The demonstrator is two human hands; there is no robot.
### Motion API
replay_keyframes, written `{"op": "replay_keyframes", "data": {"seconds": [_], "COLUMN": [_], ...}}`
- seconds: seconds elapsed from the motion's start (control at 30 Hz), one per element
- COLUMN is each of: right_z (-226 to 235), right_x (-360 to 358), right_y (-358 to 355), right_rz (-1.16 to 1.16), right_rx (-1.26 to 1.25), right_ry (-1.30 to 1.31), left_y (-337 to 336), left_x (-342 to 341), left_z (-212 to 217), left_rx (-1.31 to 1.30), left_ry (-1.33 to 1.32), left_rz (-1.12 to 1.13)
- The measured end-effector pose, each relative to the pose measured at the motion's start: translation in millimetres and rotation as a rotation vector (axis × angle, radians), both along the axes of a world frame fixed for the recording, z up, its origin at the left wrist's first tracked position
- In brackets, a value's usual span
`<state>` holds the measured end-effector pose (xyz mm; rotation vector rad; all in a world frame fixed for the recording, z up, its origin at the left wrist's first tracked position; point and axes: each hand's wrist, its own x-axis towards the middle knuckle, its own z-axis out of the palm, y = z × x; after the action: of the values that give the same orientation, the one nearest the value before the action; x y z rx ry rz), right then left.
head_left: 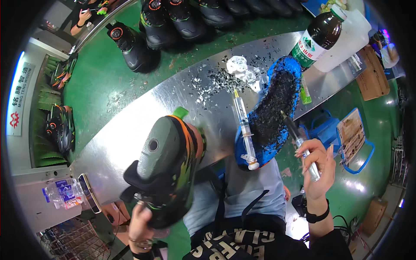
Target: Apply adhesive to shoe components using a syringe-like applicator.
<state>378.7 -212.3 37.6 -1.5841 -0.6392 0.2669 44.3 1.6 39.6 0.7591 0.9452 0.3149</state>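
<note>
On the left, my left hand (pixel 141 222) is closed on the lower end of a black, grey and green shoe (pixel 173 160) with orange trim. The shoe is tilted over the metal table, and the hand is slightly blurred. My right hand (pixel 318 167) grips a slim tool (pixel 300 139) with a clear handle, a dark shaft and a narrow tip; its exact kind is unclear. That tip points up and left, near the edge of a long blue tray (pixel 294 66) filled with black crumbs. A syringe (pixel 243 123) with a yellow tip lies along the tray's left side.
Crumpled white tissue (pixel 242 69) and dark scraps lie on the metal table (pixel 169 95). A dark bottle (pixel 320 37) and a white jug (pixel 349 39) stand at far right. Black shoes (pixel 175 21) line the back; a blue stool (pixel 331 130) is right. Another person's hand (pixel 84 16) shows far left.
</note>
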Motion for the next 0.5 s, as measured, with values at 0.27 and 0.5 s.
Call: {"op": "replay_keyframes", "data": {"seconds": [0.27, 0.5], "right_z": [13, 53], "right_x": [-19, -40], "right_y": [-7, -17], "right_rz": [0.033, 0.353], "right_rx": [-0.117, -0.049], "right_ry": [0.07, -0.14], "left_y": [-71, -86], "left_x": [63, 93], "left_z": [-44, -70], "left_rx": [-0.29, -0.321], "left_ry": [-0.345, -0.369], "left_rz": [-0.127, -0.162]}}
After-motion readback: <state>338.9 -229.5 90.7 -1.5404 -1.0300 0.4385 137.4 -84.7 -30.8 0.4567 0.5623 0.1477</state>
